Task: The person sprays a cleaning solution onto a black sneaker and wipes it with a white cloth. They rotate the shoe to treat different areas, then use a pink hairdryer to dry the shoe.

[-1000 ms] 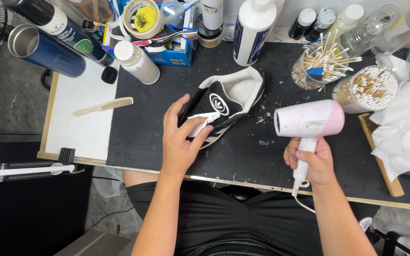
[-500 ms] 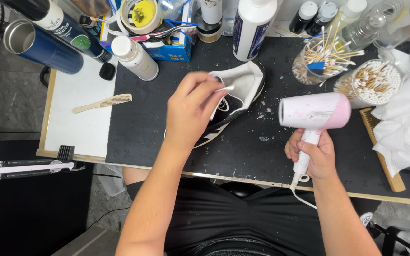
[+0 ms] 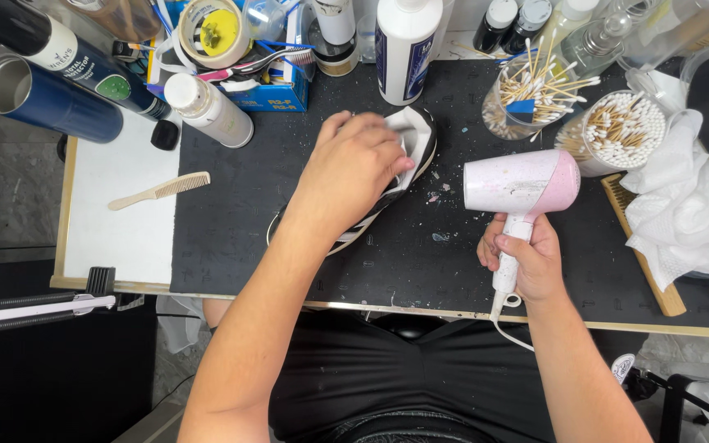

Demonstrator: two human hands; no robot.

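Left hand (image 3: 354,168) pressed over the black-and-white sneaker (image 3: 408,164) lying on the black mat of the bench (image 3: 240,246), grip curled onto its white lining. Right hand (image 3: 527,262) clamped around the handle of the pink-and-white hair dryer (image 3: 523,184), nozzle turned toward the sneaker, just beside the jars of cotton swabs (image 3: 617,131).

bare black mat (image 3: 231,238) left; bottles (image 3: 404,45), swab jars (image 3: 617,131) crowd back

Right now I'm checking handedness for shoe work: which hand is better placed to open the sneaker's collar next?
Left. The left hand already lies on the sneaker, fingers at its white collar. The right hand grips the pink hair dryer, apart from the shoe.
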